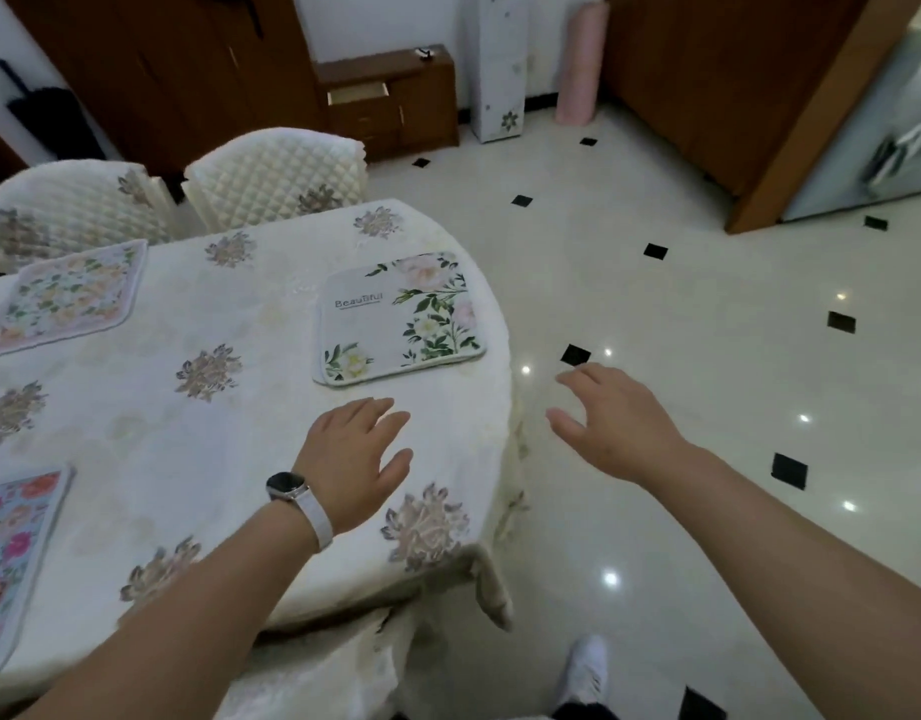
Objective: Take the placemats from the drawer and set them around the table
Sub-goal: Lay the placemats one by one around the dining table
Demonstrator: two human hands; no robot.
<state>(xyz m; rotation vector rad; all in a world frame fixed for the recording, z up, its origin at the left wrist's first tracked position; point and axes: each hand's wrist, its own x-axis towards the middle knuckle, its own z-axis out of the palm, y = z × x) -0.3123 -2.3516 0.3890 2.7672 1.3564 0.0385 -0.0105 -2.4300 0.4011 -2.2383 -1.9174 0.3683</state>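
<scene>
Three floral placemats lie on the table, which wears a cream embroidered cloth. A white one printed "Beautiful" sits near the table's right end. A pastel flowered placemat lies at the far left. A blue placemat with pink flowers shows at the near left edge, partly cut off. My left hand, with a watch on the wrist, hovers open just in front of the "Beautiful" mat. Past the table's right edge, my right hand is held open over the floor. The cabinet's top drawer at the back wall stands open.
Two chairs with quilted cream covers stand at the table's far side. A low wooden cabinet, a tall white floral unit and a pink roll line the back wall. Glossy tiled floor extends to the right. A wooden door frame is far right.
</scene>
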